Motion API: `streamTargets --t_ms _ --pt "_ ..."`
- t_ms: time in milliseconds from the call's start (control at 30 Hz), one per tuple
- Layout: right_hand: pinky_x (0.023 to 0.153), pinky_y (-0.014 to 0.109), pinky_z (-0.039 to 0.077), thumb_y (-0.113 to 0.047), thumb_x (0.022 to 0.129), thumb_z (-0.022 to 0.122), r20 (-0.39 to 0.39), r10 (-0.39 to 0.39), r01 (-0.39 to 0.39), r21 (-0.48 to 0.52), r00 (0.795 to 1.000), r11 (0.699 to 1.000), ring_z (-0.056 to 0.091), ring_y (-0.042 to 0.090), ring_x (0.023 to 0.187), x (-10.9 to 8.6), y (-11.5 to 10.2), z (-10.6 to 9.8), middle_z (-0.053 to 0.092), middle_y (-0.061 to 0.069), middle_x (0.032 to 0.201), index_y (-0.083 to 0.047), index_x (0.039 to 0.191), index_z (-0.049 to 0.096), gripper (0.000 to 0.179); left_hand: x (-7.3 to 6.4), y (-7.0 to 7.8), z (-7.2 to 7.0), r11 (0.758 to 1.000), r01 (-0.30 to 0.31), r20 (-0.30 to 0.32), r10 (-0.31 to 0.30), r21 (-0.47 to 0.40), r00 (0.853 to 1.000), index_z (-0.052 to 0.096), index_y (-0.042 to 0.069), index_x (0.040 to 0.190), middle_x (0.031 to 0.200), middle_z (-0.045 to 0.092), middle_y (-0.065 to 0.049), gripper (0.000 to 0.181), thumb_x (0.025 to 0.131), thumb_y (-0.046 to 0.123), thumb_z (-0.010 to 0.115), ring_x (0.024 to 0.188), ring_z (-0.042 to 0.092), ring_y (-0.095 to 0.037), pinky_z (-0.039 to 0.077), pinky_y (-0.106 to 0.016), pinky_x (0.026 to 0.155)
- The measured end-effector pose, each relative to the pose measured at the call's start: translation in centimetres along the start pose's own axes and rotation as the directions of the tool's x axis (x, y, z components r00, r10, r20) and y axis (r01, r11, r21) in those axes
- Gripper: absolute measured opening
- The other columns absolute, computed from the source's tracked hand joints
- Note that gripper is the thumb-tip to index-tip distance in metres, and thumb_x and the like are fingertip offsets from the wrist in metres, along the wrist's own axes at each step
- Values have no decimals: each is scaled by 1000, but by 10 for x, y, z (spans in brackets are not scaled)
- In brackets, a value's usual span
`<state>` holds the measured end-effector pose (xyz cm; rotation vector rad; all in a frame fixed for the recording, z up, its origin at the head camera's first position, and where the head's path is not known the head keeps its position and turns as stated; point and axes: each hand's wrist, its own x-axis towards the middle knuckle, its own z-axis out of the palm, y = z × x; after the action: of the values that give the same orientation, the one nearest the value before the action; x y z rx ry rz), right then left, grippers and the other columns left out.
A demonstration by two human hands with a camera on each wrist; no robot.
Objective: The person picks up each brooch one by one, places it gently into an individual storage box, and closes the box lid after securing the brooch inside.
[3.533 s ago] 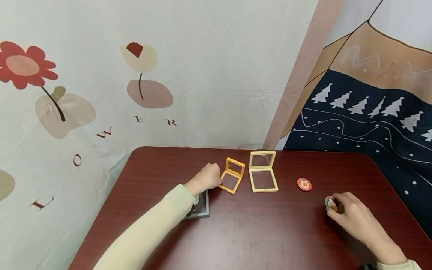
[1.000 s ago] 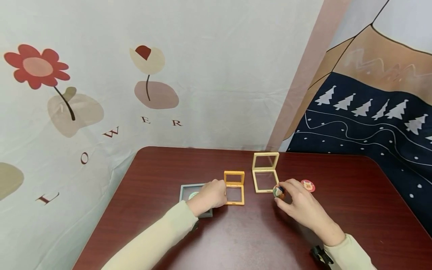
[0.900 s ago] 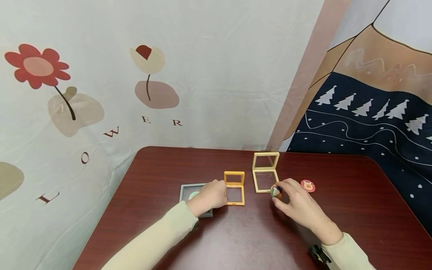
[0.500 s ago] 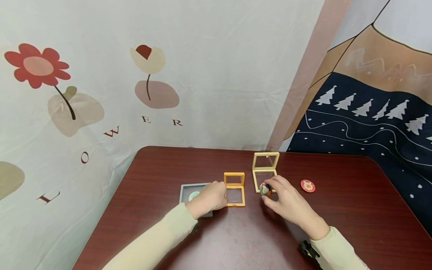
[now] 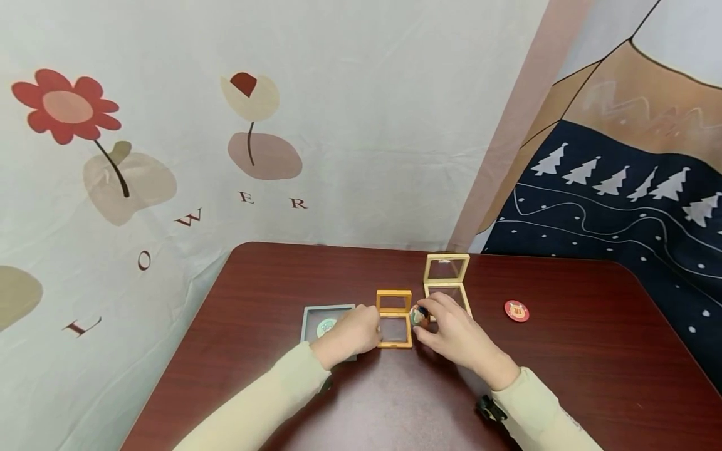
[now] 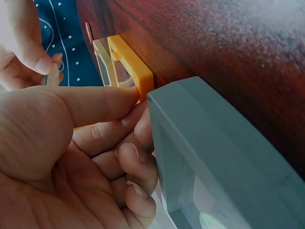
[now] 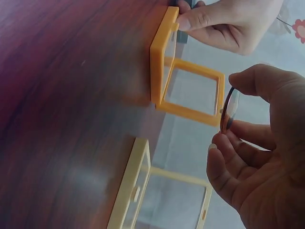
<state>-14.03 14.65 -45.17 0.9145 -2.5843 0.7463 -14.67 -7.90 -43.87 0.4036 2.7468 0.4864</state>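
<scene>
My left hand (image 5: 351,333) pinches the left edge of a small orange display frame (image 5: 395,345), which stands with its hinged lid raised. In the left wrist view, the thumb and curled fingers meet at the frame's corner. Between thumb and fingertips, my right hand (image 5: 458,330) holds a thin round disc (image 5: 418,315) with a colourful picture on it. That disc is tilted on edge beside the right side of the orange frame; the right wrist view shows the disc (image 7: 229,110) nearly edge-on. Clear film spans both halves of the orange frame.
A larger cream frame (image 5: 447,257), also unfolded, stands behind the right hand, partly covered by it. Left of the orange one, a grey frame (image 5: 305,323) holding a pale green disc (image 5: 326,327) is partly under the left hand. A red disc (image 5: 516,311) lies farther right.
The right hand has carried the disc leftward from the table's right side, past the cream frame, to the orange frame. The orange frame has been turned straight and drawn nearer by the left hand.
</scene>
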Motion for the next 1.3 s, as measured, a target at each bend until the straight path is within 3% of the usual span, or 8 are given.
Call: streamTargets --t_ms 233,467,667,800,867,1033,1133,1300 --pt "73 28 50 -9 81 85 34 -26 24 46 999 999 54 12 83 11 -8 11 61 0 97 -4 103 71 27 -2 0 0 1000 -8 0 8 -9 1000 55 14 60 54 51 3 38 94 5 70 48 46 -12 40 -27 48" --pt "76 31 53 -9 83 86 77 -15 12 42 997 999 58 15 89 15 -12 25 65 6 105 3 113 72 35 0 -1 0 999 -9 20 10 -41 1000 43 17 54 47 32 7 50 94 4 69 43 34 -9 30 -25 45" --pt "71 28 50 -8 85 84 144 2 -9 48 990 999 55 14 84 18 -13 32 64 5 101 5 112 71 32 8 -8 6 999 -42 4 42 -18 999 47 17 54 51 36 7 43 90 0 65 48 38 -12 35 -28 47" --pt "72 29 50 -9 87 83 197 6 -15 45 980 999 55 14 84 18 -15 36 63 5 99 4 110 72 29 8 -9 6 998 -56 6 56 -24 998 45 17 52 48 32 9 44 86 -3 63 47 35 -11 32 -26 46" --pt "74 31 51 -10 87 83 215 2 -9 34 977 999 56 15 86 19 -15 38 64 5 99 3 109 72 28 3 -3 0 999 -34 18 35 -40 999 44 16 50 47 29 9 47 87 -5 64 46 32 -11 29 -25 46" --pt "74 33 49 -14 89 82 256 2 -6 15 967 1000 54 16 87 19 -16 41 62 3 99 -7 96 70 16 2 -1 0 1000 -6 24 7 -24 1000 42 17 52 48 28 8 49 89 -4 65 45 30 -11 28 -25 45" --pt "74 33 47 -13 90 81 278 8 -13 18 961 1000 53 17 87 20 -16 41 61 3 98 -12 87 64 18 3 -1 0 1000 0 22 1 -12 1000 40 17 52 47 26 8 50 90 -4 65 45 29 -11 27 -25 45" --pt "75 34 46 -10 90 79 296 8 -17 28 955 999 53 18 88 21 -17 41 61 5 97 -12 85 63 17 3 -1 1 1000 -1 22 1 -16 1000 39 17 51 46 24 8 51 90 -4 65 44 28 -11 26 -25 45"
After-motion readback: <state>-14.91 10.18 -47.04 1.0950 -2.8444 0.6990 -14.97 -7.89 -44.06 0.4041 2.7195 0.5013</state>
